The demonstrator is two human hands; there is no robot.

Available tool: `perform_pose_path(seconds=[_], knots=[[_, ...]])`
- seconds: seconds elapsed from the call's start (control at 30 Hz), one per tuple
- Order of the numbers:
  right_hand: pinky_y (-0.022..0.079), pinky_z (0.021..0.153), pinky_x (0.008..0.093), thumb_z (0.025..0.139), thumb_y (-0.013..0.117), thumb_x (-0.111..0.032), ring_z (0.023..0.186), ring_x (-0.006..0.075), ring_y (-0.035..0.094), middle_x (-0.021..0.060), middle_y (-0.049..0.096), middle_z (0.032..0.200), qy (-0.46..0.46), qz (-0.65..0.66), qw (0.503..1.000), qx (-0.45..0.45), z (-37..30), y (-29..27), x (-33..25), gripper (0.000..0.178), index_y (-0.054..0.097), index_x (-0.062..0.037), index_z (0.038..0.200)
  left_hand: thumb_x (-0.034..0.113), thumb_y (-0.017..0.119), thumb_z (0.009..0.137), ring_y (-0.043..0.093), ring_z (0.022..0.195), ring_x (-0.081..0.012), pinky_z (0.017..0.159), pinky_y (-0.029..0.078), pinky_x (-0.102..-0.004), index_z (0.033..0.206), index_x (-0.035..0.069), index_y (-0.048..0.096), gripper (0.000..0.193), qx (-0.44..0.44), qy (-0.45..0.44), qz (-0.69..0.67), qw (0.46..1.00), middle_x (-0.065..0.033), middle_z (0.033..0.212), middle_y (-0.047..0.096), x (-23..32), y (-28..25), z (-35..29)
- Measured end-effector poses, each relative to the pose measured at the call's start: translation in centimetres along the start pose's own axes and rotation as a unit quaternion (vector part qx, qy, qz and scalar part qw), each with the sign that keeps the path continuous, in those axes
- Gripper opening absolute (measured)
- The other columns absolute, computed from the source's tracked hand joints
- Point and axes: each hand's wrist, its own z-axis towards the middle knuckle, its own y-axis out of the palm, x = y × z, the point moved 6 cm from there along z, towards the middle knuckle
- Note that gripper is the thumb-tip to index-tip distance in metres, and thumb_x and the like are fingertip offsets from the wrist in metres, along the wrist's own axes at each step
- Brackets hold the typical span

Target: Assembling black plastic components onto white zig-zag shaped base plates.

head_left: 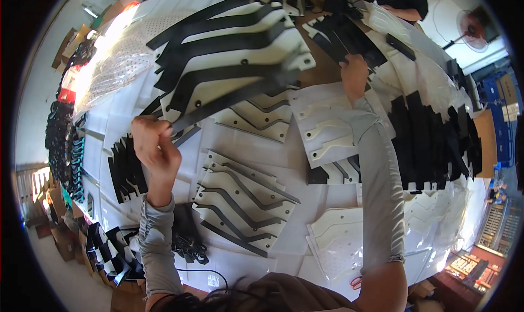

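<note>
Seeming light and flexible, the black strip (232,102) is aptly pinched at one end by the left hand (156,144), the right hand (355,75) being unclear in grip.

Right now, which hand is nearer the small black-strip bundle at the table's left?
Left: the left hand is close, just beyond the black-strip bundle and to its right; the right hand is much farther right and forward.

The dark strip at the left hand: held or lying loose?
Held: the left hand is closed on one end of the dark strip.
</note>
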Motion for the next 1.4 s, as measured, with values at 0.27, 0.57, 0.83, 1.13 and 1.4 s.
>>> perform_pose_path(seconds=[0.27,0.57,0.83,1.13,1.4], knots=[[0.048,0.086,0.0439,0.077,0.068,-0.013,0.102,0.0372,0.055,0.0117,0.056,0.114,0.053,-0.049,0.996,-0.044,-2.5,1.6,0.7,0.032,0.067,-0.0078,0.109,0.005,0.057,0.052,0.055,0.072,-0.0203,0.062,0.036,-0.0362,0.084,0.008,0.062,0.032,-0.011,0.181,0.012,0.983,-0.0009,0.078,0.054,2.1,1.4,-4.3],[0.046,0.088,0.0291,0.100,0.048,-0.034,0.103,0.0154,0.059,0.0072,0.065,0.114,0.112,0.505,0.855,-0.023,-4.1,-20.7,-6.8,0.039,0.062,-0.0027,0.119,0.011,0.058,0.054,0.056,0.078,-0.0186,0.064,0.035,-0.0370,0.086,0.011,0.065,0.032,0.005,0.211,-0.007,0.977,0.0007,0.081,0.055,5.0,-0.8,-4.7],[0.048,0.082,0.0300,0.089,0.061,-0.011,0.093,0.0248,0.060,0.0087,0.066,0.107,-0.188,0.256,0.948,0.003,-2.7,-28.9,-14.3,0.019,0.069,-0.0087,0.106,0.013,0.064,0.058,0.057,0.074,-0.0172,0.063,0.037,-0.0370,0.083,0.012,0.065,0.024,0.011,0.239,-0.002,0.971,0.0010,0.076,0.055,8.3,-5.7,-3.4],[0.050,0.072,0.0291,0.083,0.069,-0.016,0.080,0.0232,0.064,0.0101,0.068,0.095,-0.196,0.229,0.951,-0.067,-2.2,-29.1,-17.8,0.020,0.070,-0.0055,0.100,0.018,0.062,0.052,0.056,0.071,-0.0161,0.059,0.039,-0.0342,0.074,0.014,0.063,0.022,0.044,0.242,0.015,0.969,0.0017,0.071,0.050,9.2,-10.1,-2.2],[0.049,0.069,0.0234,0.086,0.067,-0.012,0.075,0.0121,0.062,0.0062,0.067,0.094,-0.277,0.108,0.954,-0.044,-1.0,-28.5,-18.6,0.020,0.068,-0.0048,0.105,0.018,0.059,0.053,0.056,0.074,-0.0162,0.066,0.038,-0.0351,0.079,0.013,0.065,0.027,0.039,0.223,0.005,0.974,0.0026,0.073,0.050,8.1,-10.2,-1.9]])
